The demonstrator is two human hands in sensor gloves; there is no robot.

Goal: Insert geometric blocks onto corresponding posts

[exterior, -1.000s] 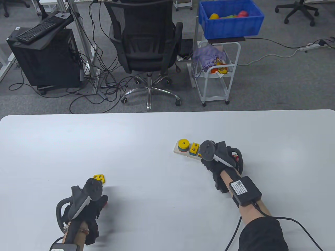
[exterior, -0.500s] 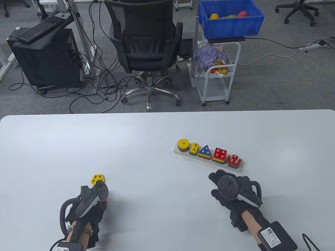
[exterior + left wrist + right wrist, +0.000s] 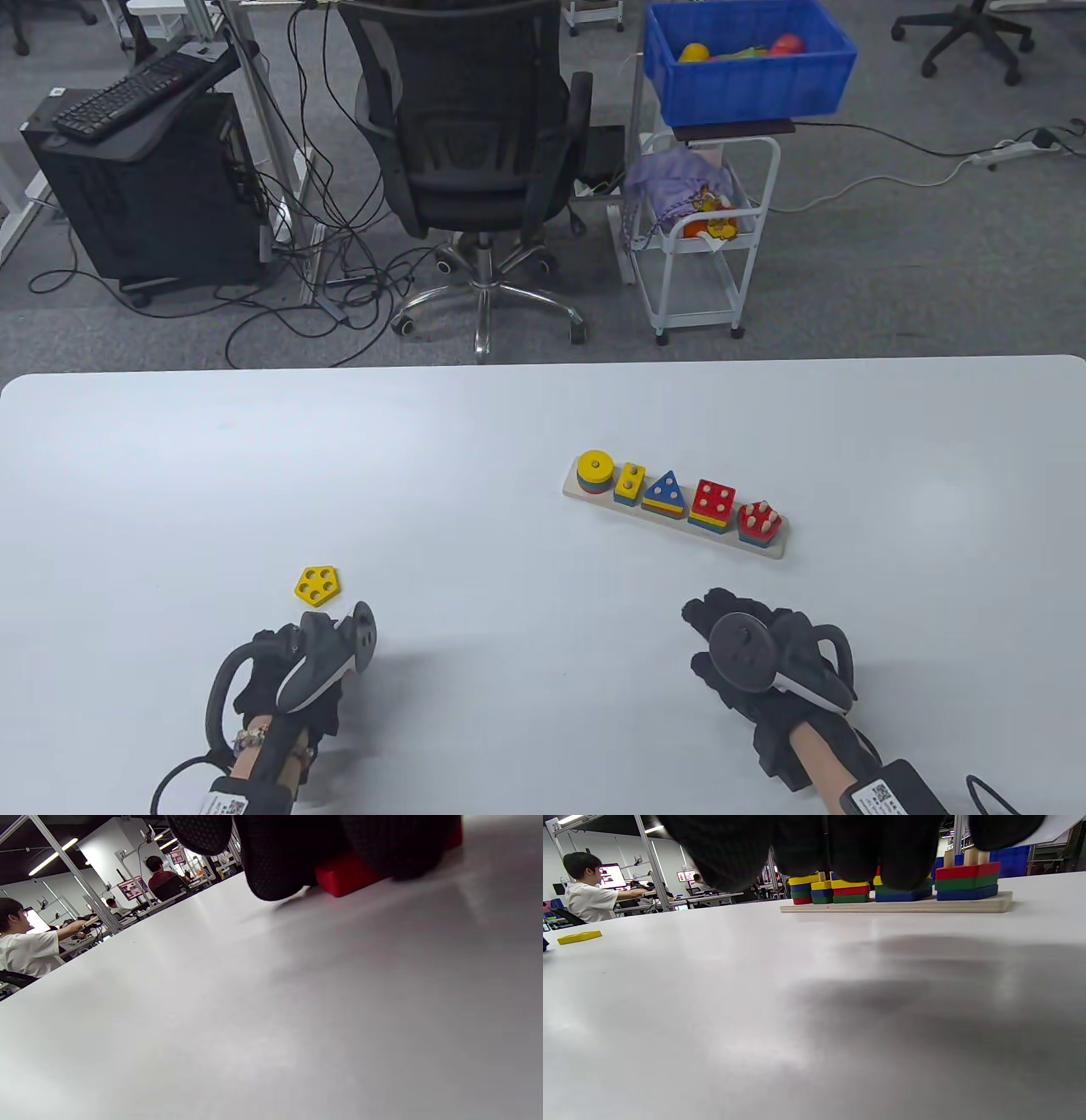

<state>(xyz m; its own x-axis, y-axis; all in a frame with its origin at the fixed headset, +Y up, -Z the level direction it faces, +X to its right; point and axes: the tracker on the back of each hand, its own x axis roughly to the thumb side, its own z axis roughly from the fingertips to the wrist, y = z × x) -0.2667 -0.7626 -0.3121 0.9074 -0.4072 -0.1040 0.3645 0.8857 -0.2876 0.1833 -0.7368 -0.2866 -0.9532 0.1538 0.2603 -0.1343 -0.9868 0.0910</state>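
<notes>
The yellow block (image 3: 320, 586), flat, light, rigid wood, lies well left of the peg board (image 3: 674, 518); pinch its edges. Left hand (image 3: 293, 679) holds a red block (image 3: 345, 878); right hand (image 3: 755, 658) rests, grip unclear.

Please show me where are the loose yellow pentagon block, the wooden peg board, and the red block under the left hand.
yellow pentagon block (image 3: 320, 586), table view, top face.
wooden peg board (image 3: 775, 550), table view, bare right end.
red block (image 3: 345, 880), left wrist view, front face.
</notes>
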